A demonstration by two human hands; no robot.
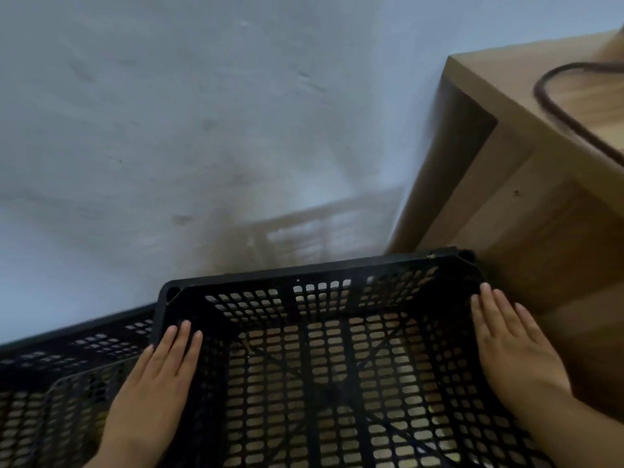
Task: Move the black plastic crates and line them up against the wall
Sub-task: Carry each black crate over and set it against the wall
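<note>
Crate (304, 278) at the foot of the wall (169, 130), far rim near it; contact not discernible. Mesh bottom in plain view. Left hand (158, 376) and right hand (510, 349) lie flat on its side rims, fingers straight, nothing gripped. Second crate (67, 366) just beside on the left, contents unclear. Wooden cabinet (540, 197) just beside the right far corner; cable (553, 106) on top.

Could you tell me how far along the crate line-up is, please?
The first crate sits along the wall on the left. The left hand and right hand press flat on the sides of the second crate, beside the cabinet. Left: seating it against the wall; any gap cannot be judged.
</note>
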